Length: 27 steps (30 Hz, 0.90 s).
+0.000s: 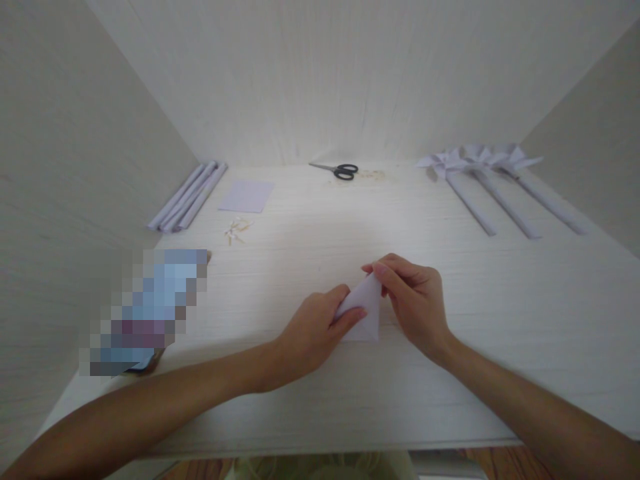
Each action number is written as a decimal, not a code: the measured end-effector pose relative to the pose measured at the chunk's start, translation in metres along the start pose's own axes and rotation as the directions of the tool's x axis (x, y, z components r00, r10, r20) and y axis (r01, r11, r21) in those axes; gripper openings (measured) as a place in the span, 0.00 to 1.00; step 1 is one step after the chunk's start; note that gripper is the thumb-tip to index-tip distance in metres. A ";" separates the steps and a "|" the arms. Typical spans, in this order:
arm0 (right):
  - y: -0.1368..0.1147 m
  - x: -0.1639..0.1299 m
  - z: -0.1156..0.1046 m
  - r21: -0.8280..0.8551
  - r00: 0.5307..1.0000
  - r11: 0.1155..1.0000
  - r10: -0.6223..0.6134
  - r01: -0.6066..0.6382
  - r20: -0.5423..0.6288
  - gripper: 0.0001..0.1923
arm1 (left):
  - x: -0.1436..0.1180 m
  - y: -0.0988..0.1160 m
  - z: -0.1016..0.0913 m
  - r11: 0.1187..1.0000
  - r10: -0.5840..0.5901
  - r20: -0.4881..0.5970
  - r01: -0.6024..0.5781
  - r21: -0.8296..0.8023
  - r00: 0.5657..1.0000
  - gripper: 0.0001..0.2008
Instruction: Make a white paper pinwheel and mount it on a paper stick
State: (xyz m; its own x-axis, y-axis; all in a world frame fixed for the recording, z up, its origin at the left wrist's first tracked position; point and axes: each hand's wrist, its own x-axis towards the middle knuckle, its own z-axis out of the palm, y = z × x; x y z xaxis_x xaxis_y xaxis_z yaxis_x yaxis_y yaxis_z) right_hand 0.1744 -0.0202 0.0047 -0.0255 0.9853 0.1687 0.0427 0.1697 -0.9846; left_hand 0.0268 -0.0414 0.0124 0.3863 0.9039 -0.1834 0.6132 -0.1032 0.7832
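A small folded paper triangle (364, 312) is pinched between both hands at table centre, its point aimed toward 12 o'clock. The left hand (314, 333) clamps the 9 o'clock edge; the right hand (414, 299) grips the tip.

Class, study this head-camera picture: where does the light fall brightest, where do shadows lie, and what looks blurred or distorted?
Head view: light falls brightest on the table mid-surface; soft shadows lie under the left hand and right hand that grip the folded paper; a pixelated patch hides something at left; the forearms bulge and the side walls splay toward the edges; the far scissors look slightly soft.
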 end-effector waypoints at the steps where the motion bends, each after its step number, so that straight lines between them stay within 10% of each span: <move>1: 0.000 0.000 0.000 -0.001 1.000 1.000 -0.006 0.006 0.003 0.08 | 0.000 0.000 0.000 1.000 0.002 0.000 -0.002 -0.005 1.000 0.15; 20: 0.009 0.013 -0.008 0.033 0.992 0.993 0.109 -0.111 0.065 0.12 | 0.006 -0.007 -0.005 0.929 -0.037 0.176 0.099 -0.357 0.984 0.14; 27: 0.023 0.026 -0.023 0.112 0.994 0.991 0.077 -0.068 -0.077 0.11 | 0.029 -0.024 -0.022 0.821 -0.080 -0.138 -0.014 -0.571 0.987 0.10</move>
State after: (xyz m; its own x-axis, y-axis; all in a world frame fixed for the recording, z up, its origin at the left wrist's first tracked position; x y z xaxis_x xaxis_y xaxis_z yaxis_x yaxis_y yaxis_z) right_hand 0.1974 0.0095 -0.0120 0.0549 0.9939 0.0954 -0.0678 0.0990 -0.9928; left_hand 0.0079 -0.0038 0.0010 0.2372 0.9580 -0.1611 0.1041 0.1398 0.9847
